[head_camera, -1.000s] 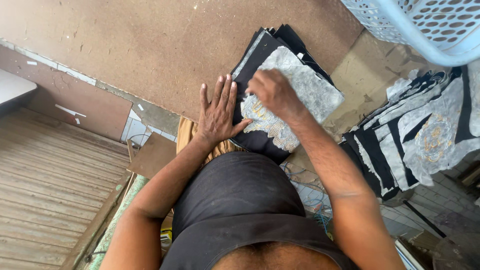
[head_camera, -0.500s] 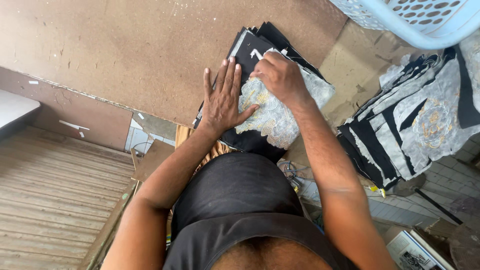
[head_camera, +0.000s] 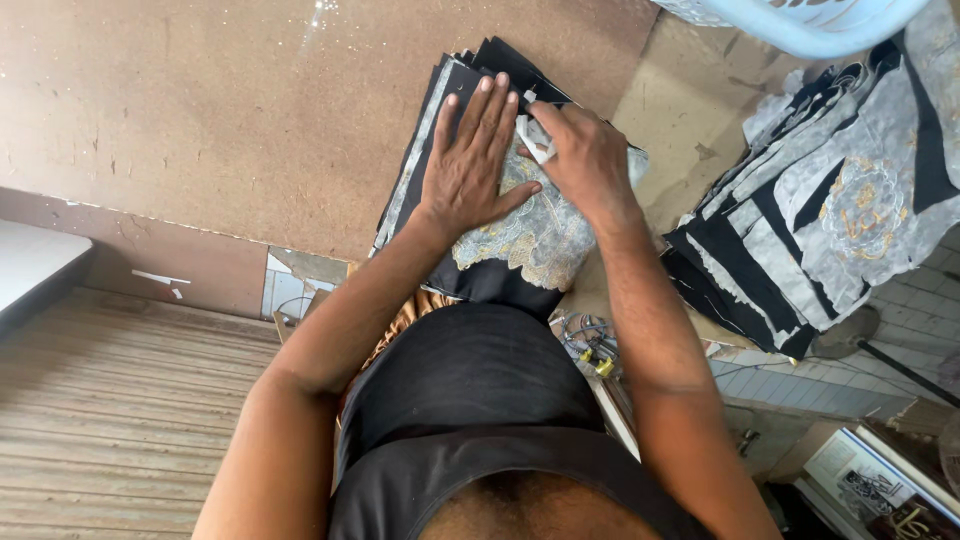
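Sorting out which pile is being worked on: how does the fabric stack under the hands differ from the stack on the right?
The near stack is squared up and pressed by the left hand and right hand; the right stack is fanned out, untouched. Both are black-and-grey cloth with gold patterns.

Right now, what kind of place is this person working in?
Probably a small sewing or fabric workshop. A stack of black and silver cloth pieces lies under both hands, more cut pieces sit alongside, and the worktable is bare board.
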